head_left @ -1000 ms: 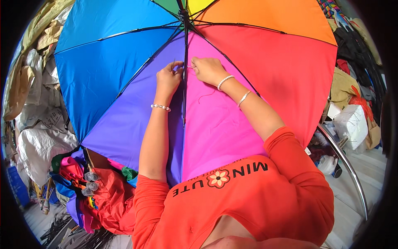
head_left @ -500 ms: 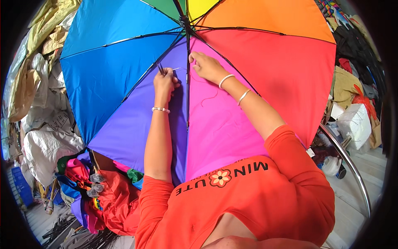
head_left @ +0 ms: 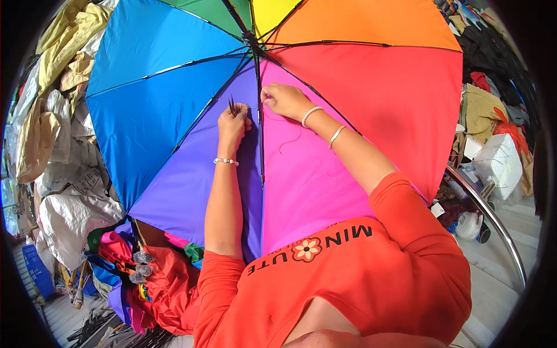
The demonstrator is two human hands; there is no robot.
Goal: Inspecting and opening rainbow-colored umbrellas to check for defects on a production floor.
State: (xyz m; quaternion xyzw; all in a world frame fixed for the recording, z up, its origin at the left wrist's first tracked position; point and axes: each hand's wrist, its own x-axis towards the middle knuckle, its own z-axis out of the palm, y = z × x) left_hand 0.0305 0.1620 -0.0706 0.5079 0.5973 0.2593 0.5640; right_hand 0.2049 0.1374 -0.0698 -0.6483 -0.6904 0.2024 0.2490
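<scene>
An open umbrella with rainbow panels spreads before me, its ribs meeting at a black hub (head_left: 251, 43). My left hand (head_left: 234, 124) rests at the purple panel (head_left: 191, 180), closed on a dark two-pointed tool (head_left: 232, 106) whose tips stick up past the fingers. Across the black rib (head_left: 260, 139), my right hand (head_left: 285, 102) is pinched above the pink panel (head_left: 307, 174), fingertips close to that rib. What they pinch is too small to make out. A thin red thread (head_left: 290, 142) curls loosely over the pink cloth below it.
Pale cloth and plastic bags (head_left: 75, 214) pile up at the left. Bunched red fabric (head_left: 168, 284) lies at lower left. On the right, a curved metal bar (head_left: 493, 217) stands by a white block (head_left: 497, 165) and heaped dark material (head_left: 499, 75).
The umbrella has shifted slightly down and left in view. My right hand has come down a little along the rib. A thin light line beside my left fingers no longer shows.
</scene>
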